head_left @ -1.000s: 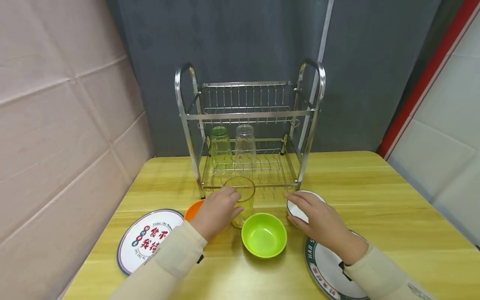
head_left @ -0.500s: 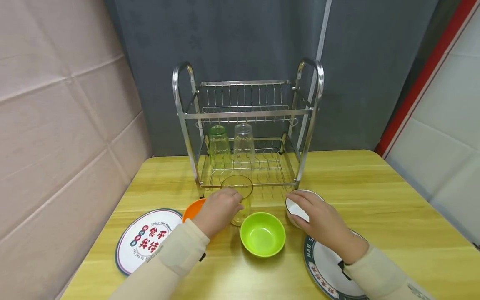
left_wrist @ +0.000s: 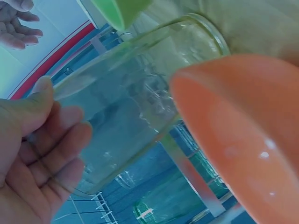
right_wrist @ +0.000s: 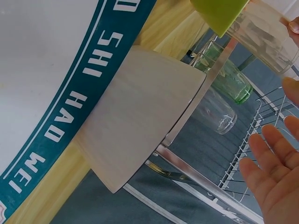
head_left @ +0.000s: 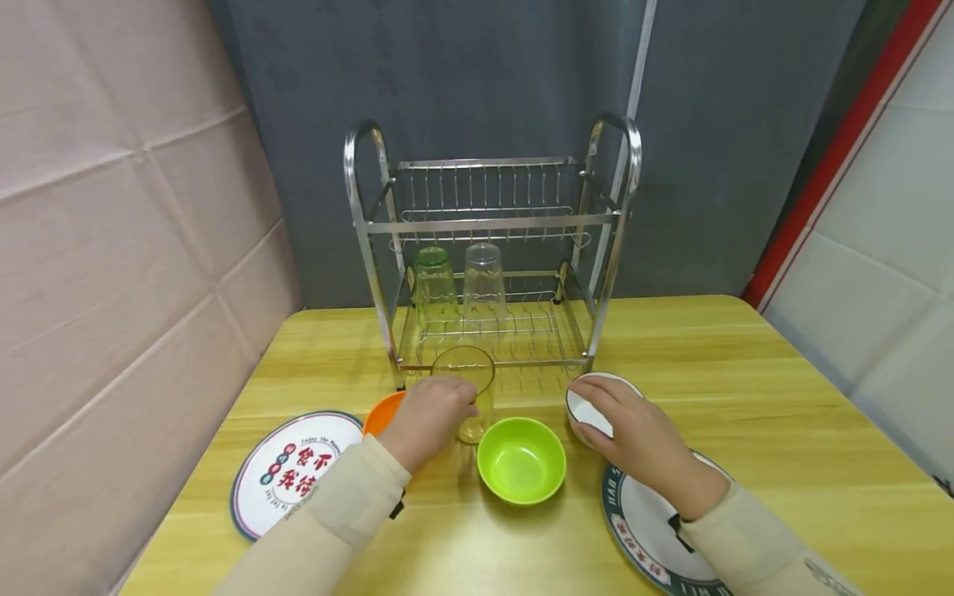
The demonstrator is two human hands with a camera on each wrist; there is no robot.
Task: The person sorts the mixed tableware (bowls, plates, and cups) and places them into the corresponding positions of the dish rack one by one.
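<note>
Left wrist view shows fingers [left_wrist: 51, 154] wrapping the glass [left_wrist: 135, 93] — right hand [right_wrist: 275, 172] spread, holding nothing.

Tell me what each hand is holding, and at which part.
The left hand grips the glass round its side, below the rim. The right hand holds nothing: its open fingers are at the white bowl, which stands on the table.

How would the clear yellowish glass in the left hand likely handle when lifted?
The glass looks rigid and smooth-walled, so probably slippery under the left hand. Tall and narrow, it may tip if nudged. Empty, likely light. Beside the green bowl, it could knock against it.
</note>
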